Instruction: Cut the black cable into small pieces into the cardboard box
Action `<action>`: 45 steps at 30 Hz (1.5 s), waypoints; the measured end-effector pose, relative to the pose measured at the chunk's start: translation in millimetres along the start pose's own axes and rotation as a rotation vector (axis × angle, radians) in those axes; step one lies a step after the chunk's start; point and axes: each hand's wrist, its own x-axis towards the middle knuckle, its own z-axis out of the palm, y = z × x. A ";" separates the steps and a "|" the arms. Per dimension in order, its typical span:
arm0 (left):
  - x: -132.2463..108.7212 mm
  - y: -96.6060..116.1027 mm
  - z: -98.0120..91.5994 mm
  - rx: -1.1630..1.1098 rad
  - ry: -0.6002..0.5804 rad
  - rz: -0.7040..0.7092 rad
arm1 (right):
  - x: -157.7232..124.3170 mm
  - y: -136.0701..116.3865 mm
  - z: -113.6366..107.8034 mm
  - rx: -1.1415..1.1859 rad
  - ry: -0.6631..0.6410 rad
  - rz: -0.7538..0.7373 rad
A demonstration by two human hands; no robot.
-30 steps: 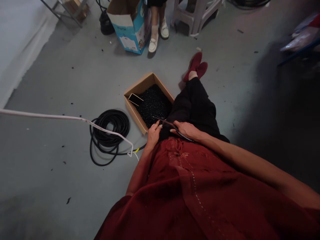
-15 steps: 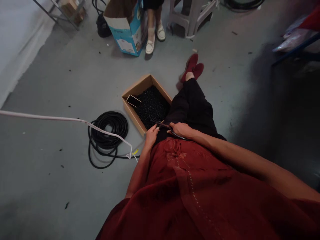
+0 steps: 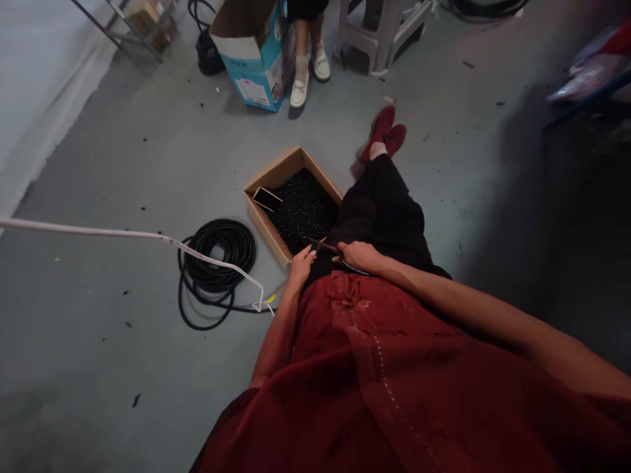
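My right hand point(image 3: 362, 255) is closed around the handles of dark scissors point(image 3: 326, 247), whose blades point left over the near edge of a cardboard box. My left hand point(image 3: 302, 265) is at the box's near corner, its fingers pinched on a short black tube end point(image 3: 314, 246) right beside the blades. Whether the blades touch the tube is too small to tell. The open cardboard box point(image 3: 267, 230) holds a heap of small black pieces point(image 3: 303, 207). In its left corner lies a phone-like dark rectangle point(image 3: 267, 199) with a pale rim.
On the floor to the left lies a coil of black tubing point(image 3: 231, 246); its end runs behind my left forearm. A pale cord point(image 3: 98, 230) crosses above it. Farther off are a blue carton point(image 3: 251, 82), another person's white shoes point(image 3: 299, 92) and a grey plastic stool point(image 3: 377, 43).
The whole view has shifted slightly, moving things a little to the right. Both hands stay close together by the box, and the scissor tips sit slightly nearer the left fingers.
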 end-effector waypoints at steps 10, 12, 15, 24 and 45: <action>-7.0 24.6 -9.4 -0.341 -0.028 -0.016 | -10.5 27.0 2.3 0.192 0.065 0.038; -5.9 28.7 -9.0 -0.397 0.034 -0.054 | -16.8 29.8 1.8 0.201 0.101 -0.005; -5.4 33.9 -8.4 -0.491 0.087 -0.094 | -24.1 29.9 1.5 0.214 0.137 -0.037; -14.3 46.1 -7.9 -0.515 0.037 -0.028 | -29.0 22.0 0.2 0.170 0.125 -0.122; -28.6 -29.8 -20.6 0.307 0.172 0.115 | -29.0 28.3 -10.5 0.271 0.243 0.039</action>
